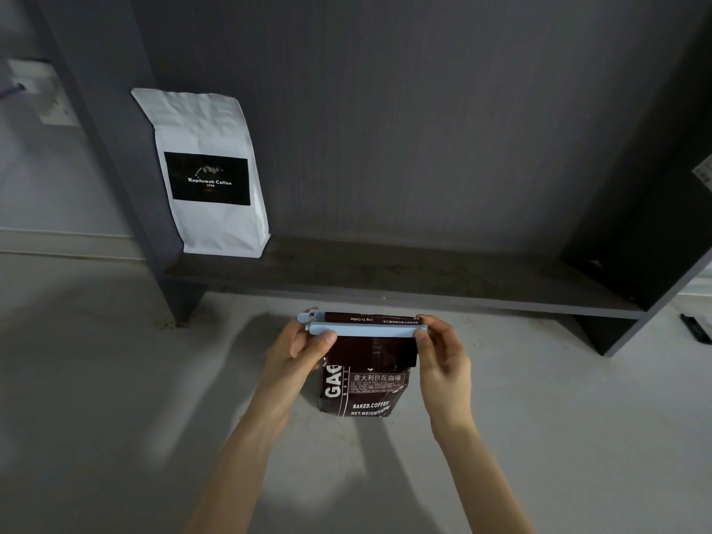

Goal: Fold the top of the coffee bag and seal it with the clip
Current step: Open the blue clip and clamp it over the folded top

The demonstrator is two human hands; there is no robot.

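Observation:
A dark brown coffee bag (362,391) with white lettering stands on the pale floor at the centre. Its top is folded over, and a long light-blue clip (370,328) lies across the fold. My left hand (304,348) pinches the clip's left, hinged end with thumb on the front. My right hand (443,352) grips the clip's right end together with the folded edge of the bag. Whether the clip is fully latched is hidden by my fingers.
A white coffee bag (210,175) with a black label stands at the left end of a low dark shelf (424,279) just beyond the brown bag. A small black object (695,328) lies on the floor at the far right.

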